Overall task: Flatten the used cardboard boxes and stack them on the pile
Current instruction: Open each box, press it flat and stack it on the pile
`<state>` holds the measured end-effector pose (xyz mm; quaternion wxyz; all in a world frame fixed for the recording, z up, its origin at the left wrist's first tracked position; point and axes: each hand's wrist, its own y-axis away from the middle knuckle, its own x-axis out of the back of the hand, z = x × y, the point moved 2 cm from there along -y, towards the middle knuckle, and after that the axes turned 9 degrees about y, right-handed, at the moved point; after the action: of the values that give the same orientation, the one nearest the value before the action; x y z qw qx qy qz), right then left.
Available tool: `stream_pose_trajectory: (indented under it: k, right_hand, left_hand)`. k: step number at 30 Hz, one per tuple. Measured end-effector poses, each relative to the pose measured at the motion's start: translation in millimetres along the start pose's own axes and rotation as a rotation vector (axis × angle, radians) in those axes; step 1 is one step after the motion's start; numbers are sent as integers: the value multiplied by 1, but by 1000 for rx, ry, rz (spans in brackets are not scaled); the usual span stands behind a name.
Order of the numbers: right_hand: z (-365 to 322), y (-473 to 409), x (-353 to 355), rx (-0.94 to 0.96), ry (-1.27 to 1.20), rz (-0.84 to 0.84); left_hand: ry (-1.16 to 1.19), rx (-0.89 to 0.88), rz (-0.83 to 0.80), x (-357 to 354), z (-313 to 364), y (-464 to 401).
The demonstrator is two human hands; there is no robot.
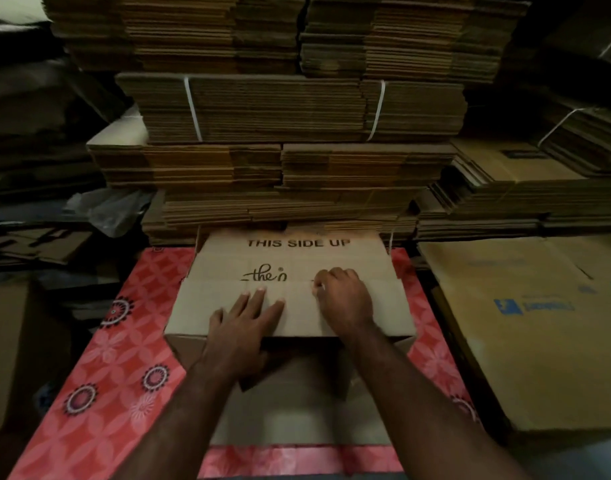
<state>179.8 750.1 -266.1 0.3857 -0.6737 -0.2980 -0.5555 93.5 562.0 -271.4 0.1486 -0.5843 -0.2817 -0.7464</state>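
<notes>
Head view: cardboard box [262, 258] printed "THIS SIDE UP" lies on pink patterned mat [124, 341], far edge against tall stacks of flattened cardboard [280, 168]. Left hand [243, 327] flat on box top, fingers spread, palm down, gripping nothing. Right hand [344, 299] beside it, fingers curled, pinching at centre seam; what it pinches too small to tell. Flattened box with blue print [526, 323] lies right of mat.
</notes>
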Motion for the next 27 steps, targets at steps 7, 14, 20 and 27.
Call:
stream_pose_trajectory:
  k: [7, 14, 20, 27]
  right_hand:
    - [7, 31, 6, 80, -49, -93]
    - [36, 108, -6, -162, 151, -47]
    - [71, 163, -3, -241, 147, 69]
    - [121, 192, 23, -467, 148, -78]
  left_hand:
    - [-31, 33, 82, 7, 2, 4]
    - [-63, 37, 218, 4, 4, 24]
    - [-7, 51, 179, 2, 0, 29]
    - [-32, 15, 224, -4, 1, 30]
